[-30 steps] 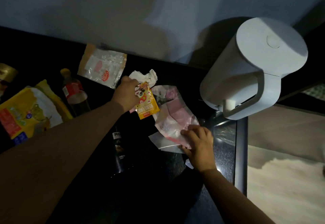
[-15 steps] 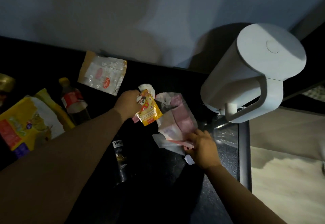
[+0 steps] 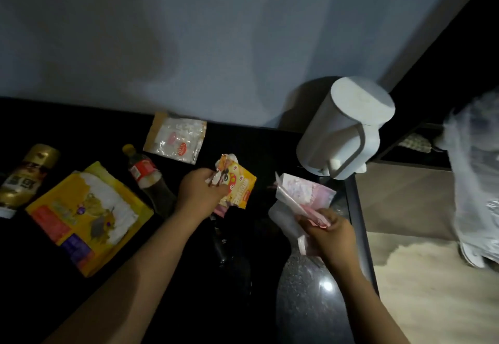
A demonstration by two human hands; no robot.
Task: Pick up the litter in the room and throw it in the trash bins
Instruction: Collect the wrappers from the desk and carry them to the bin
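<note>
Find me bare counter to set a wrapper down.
Bare counter: the back strip between clear pouch and kettle, and the speckled near corner by the right hand. Crowded: left, from jar through yellow bag to cola bottle. Dark bottle between the arms.

On the counter [image 3: 305,303], left to right: jar [image 3: 25,174], large packet [image 3: 89,216], bottle [image 3: 147,181]. A pouch [image 3: 175,141] lies behind them by the wall [image 3: 216,33]. The kettle [image 3: 345,130] stands at the right end. Before it, the left hand [image 3: 198,195] holds a wrapper [image 3: 237,187] just left of the bag [image 3: 299,200] in the right hand [image 3: 332,238].
</note>
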